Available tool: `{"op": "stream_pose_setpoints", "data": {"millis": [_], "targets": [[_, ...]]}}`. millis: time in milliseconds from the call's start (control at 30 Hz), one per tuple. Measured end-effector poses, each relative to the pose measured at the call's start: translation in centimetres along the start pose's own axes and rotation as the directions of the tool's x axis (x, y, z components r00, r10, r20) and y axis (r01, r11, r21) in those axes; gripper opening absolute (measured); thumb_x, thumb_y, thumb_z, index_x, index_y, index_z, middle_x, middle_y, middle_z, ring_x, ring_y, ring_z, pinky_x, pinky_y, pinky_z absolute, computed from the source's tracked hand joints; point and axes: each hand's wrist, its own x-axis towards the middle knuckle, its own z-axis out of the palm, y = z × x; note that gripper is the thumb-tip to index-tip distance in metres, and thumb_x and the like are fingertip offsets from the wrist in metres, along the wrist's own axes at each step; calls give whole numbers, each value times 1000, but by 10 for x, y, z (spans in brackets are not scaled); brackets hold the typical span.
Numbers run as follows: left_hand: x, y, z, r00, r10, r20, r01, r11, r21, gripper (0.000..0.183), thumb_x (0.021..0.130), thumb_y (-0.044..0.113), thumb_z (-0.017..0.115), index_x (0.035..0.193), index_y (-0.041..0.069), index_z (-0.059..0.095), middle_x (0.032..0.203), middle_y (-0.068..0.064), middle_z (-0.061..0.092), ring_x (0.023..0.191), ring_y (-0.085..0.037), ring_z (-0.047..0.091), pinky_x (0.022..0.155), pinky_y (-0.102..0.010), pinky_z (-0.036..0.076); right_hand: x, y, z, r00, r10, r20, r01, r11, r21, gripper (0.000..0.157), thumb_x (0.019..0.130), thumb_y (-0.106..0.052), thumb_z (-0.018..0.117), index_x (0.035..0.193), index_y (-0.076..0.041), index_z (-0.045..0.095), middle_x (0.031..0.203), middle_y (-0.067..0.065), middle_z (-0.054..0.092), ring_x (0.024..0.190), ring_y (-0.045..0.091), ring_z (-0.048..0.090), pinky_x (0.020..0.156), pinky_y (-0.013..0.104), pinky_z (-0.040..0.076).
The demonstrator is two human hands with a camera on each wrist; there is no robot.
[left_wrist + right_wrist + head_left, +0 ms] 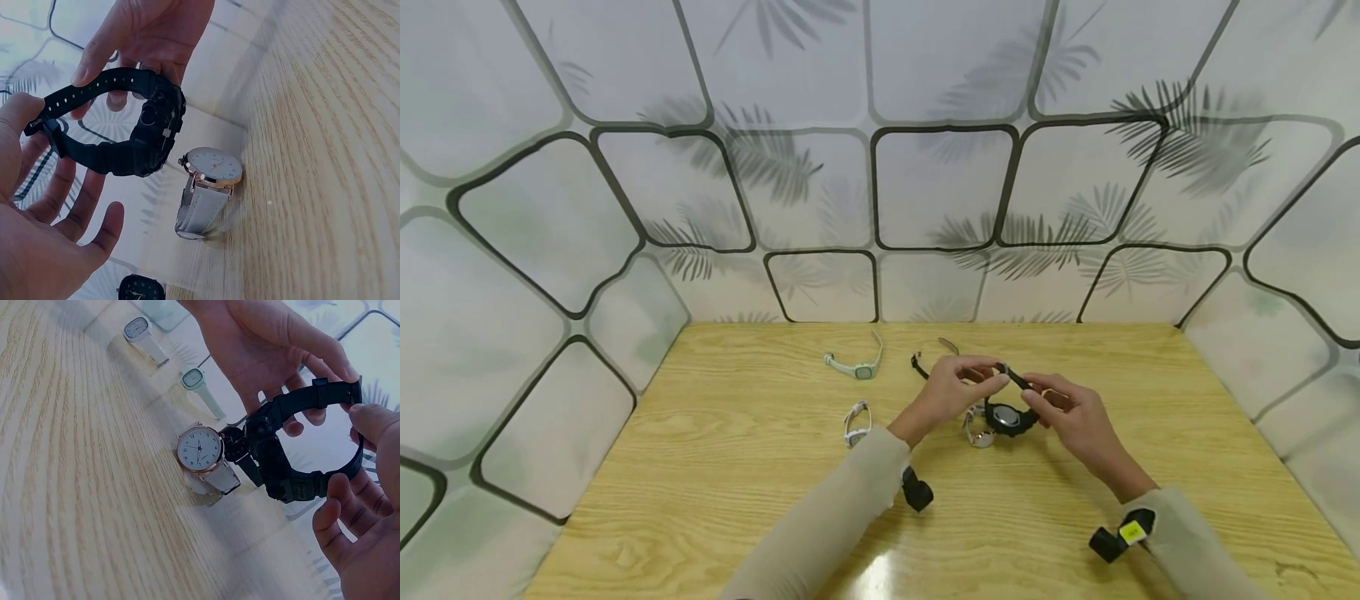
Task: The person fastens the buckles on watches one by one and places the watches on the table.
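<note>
A black sports watch [1006, 418] is held up just above the table, its strap bent into a loop. My left hand [951, 387] pinches the strap near the buckle end between thumb and fingers. With thumb and fingertips, my right hand [1078, 421] grips the strap's part with holes [103, 81]. In the right wrist view both hands meet around the strap loop [347, 392]. Right beside the black watch, a rose-gold-rimmed watch [200, 449] with a white dial and pale strap rests on the table.
Another black watch [235, 444] lies behind, partly hidden by my left hand in the head view. Left of it are a pale green watch [864, 372] and a white watch [857, 435]. Patterned fabric walls [940, 192] enclose the wooden table [737, 467].
</note>
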Motion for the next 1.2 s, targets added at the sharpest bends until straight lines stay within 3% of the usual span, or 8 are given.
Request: {"op": "stream_pose_setpoints", "data": {"millis": [300, 500, 667, 900, 1000, 1100, 1200], "targets": [[2, 1, 4, 998, 30, -49, -34, 995, -91, 37, 101, 27, 70, 134, 9, 68, 114, 0, 71, 100, -12, 68, 83, -27, 57, 4, -6, -2, 1000, 23, -9, -22, 994, 110, 31, 106, -19, 62, 132, -3, 65, 107, 24, 62, 68, 31, 61, 58, 36, 52], [2, 1, 8, 997, 48, -63, -60, 975, -215, 33, 101, 20, 69, 131, 6, 68, 109, -4, 73, 93, -13, 72, 85, -28, 58, 4, -7, -3, 998, 55, -21, -51, 981, 185, 34, 106, -20, 61, 133, -1, 64, 101, 10, 63, 68, 25, 60, 61, 35, 53], [2, 2, 10, 997, 47, -60, -64, 943, -327, 30, 101, 16, 69, 129, 4, 68, 108, -9, 71, 89, -19, 74, 87, -34, 59, 3, -9, -3, 997, 76, -28, -69, 975, 212, 36, 106, -23, 60, 134, -1, 64, 97, 9, 60, 69, 23, 60, 64, 34, 53], [0, 3, 11, 996, 38, -77, -63, 931, -360, 27, 100, 15, 70, 125, 4, 71, 113, -6, 70, 92, -33, 71, 87, -39, 59, 2, -9, -3, 997, 75, -24, -68, 972, 226, 35, 106, -21, 60, 133, 0, 64, 97, 8, 60, 69, 25, 59, 63, 35, 52], [0, 3, 11, 996, 34, -87, -63, 931, -360, 27, 100, 15, 71, 124, 3, 72, 111, -7, 72, 90, -28, 71, 87, -38, 59, 3, -9, -3, 997, 73, -23, -65, 971, 231, 35, 106, -20, 60, 133, 1, 63, 96, 7, 60, 68, 24, 58, 63, 35, 51], [0, 3, 11, 995, 22, -100, -56, 934, -353, 26, 99, 15, 72, 122, 4, 73, 108, -8, 75, 86, -17, 71, 86, -36, 60, 3, -8, -2, 997, 70, -25, -62, 970, 235, 34, 106, -20, 60, 133, 1, 64, 96, 7, 61, 68, 25, 58, 62, 35, 51], [0, 3, 12, 993, 12, -114, -52, 934, -355, 24, 97, 14, 74, 119, 3, 74, 106, -8, 76, 85, -16, 71, 87, -40, 60, 2, -7, -2, 998, 61, -26, -53, 970, 237, 34, 106, -18, 60, 132, 2, 64, 97, 7, 61, 68, 25, 57, 61, 35, 50]]}}
